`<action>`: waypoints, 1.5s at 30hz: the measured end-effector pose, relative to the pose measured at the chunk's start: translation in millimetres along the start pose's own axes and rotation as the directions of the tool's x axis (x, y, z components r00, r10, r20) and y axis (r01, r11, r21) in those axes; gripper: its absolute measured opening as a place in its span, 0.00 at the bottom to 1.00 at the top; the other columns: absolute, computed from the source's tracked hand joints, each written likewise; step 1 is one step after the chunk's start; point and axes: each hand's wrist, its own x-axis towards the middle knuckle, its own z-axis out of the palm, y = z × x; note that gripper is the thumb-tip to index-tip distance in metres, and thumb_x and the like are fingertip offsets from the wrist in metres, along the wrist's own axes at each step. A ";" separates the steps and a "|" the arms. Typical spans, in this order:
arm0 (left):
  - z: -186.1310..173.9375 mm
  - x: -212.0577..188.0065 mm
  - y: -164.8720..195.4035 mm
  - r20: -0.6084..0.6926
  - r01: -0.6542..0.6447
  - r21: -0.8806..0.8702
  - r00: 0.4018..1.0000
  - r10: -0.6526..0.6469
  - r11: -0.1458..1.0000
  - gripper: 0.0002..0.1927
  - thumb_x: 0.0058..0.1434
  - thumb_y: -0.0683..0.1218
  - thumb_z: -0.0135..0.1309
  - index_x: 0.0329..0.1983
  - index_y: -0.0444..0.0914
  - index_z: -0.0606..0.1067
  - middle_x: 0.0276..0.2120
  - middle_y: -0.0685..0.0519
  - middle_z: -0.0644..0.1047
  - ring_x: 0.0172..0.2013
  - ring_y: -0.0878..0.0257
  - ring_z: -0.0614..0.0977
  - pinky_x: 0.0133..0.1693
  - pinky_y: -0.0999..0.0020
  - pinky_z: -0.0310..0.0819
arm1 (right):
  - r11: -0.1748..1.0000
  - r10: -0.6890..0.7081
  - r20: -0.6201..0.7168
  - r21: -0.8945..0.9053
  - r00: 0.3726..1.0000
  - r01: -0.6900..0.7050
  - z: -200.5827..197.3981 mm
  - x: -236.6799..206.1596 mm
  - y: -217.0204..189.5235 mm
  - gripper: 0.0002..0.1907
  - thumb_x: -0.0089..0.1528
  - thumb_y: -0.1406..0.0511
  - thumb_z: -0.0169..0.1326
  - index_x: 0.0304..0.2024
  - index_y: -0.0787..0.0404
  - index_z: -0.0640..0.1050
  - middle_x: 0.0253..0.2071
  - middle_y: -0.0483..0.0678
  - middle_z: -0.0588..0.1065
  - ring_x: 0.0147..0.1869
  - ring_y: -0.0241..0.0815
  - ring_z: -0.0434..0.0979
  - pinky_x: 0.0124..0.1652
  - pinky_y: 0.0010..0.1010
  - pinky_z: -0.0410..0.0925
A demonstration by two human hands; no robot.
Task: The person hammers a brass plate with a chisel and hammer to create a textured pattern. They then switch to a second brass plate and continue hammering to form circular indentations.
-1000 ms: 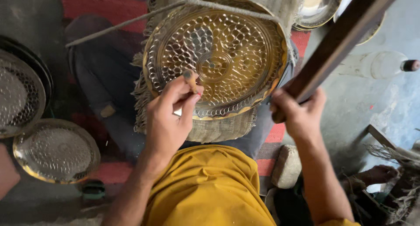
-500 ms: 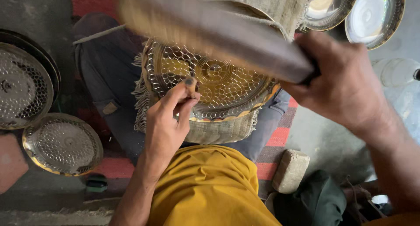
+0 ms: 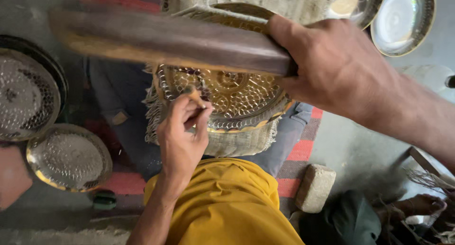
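Grey floor, brass plates [image 3: 66,159] around: left hand [image 3: 182,140] pinches a thin punch [image 3: 195,94] on the stiff, dentable tray [image 3: 227,100]; right hand [image 3: 332,69] clamps the heavy-looking wooden mallet [image 3: 166,43] at its end.

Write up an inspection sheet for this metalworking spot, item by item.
Surface: grey floor with a red striped mat; a fringed woven pad lies under the tray.
Job's things: round patterned brass tray; small punch set on the tray; dark wooden mallet, blurred.
Clutter: two worked trays at left, shiny plates at top right, stone block.
Hands: left hand fingers pinch the punch; right hand grips the mallet.
Cables: nothing seen.
Surroundings: yellow garment in the foreground, frayed fibres at right.
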 end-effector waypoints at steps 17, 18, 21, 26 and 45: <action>-4.7 11.5 -11.6 0.025 -0.129 -0.006 0.991 0.129 0.992 0.19 0.69 0.33 0.58 0.57 0.33 0.65 0.45 0.47 0.82 0.45 0.60 0.88 0.47 0.69 0.88 | 0.963 -0.142 -0.116 0.213 0.983 0.165 -17.6 19.3 -11.4 0.15 0.59 0.68 0.60 0.48 0.61 0.73 0.24 0.50 0.76 0.21 0.45 0.76 0.22 0.38 0.69; -5.9 13.2 -10.2 0.054 -0.139 0.047 0.989 0.136 0.989 0.17 0.68 0.34 0.59 0.56 0.34 0.67 0.44 0.47 0.83 0.45 0.60 0.88 0.46 0.69 0.88 | 0.982 -0.168 -0.107 0.069 0.980 0.176 -9.1 16.6 -8.5 0.12 0.62 0.68 0.59 0.48 0.59 0.74 0.26 0.49 0.77 0.19 0.45 0.74 0.20 0.38 0.66; -12.8 21.4 -6.0 0.155 -0.150 0.111 0.979 0.132 0.982 0.15 0.65 0.35 0.60 0.54 0.34 0.72 0.44 0.47 0.84 0.45 0.59 0.88 0.46 0.67 0.87 | 0.985 -0.029 -0.089 0.167 0.996 0.044 16.1 8.7 3.4 0.11 0.63 0.67 0.59 0.45 0.61 0.72 0.29 0.52 0.78 0.21 0.48 0.76 0.21 0.39 0.69; -25.8 55.3 -5.7 0.454 -0.238 0.194 0.882 0.128 0.952 0.17 0.64 0.38 0.60 0.55 0.38 0.74 0.42 0.46 0.85 0.40 0.58 0.88 0.39 0.66 0.86 | 0.985 0.106 -0.221 0.158 0.969 -0.072 52.2 -24.8 12.1 0.13 0.60 0.66 0.63 0.40 0.62 0.72 0.29 0.53 0.79 0.26 0.56 0.78 0.28 0.45 0.70; 5.1 122.1 33.9 0.994 -0.652 0.065 0.107 0.007 0.756 0.29 0.53 0.33 0.56 0.55 0.52 0.77 0.33 0.45 0.82 0.36 0.48 0.85 0.35 0.53 0.81 | 0.436 0.842 -0.274 0.853 0.465 -0.288 291.9 -122.1 -109.9 0.08 0.62 0.69 0.63 0.34 0.62 0.75 0.26 0.52 0.75 0.28 0.41 0.76 0.33 0.32 0.70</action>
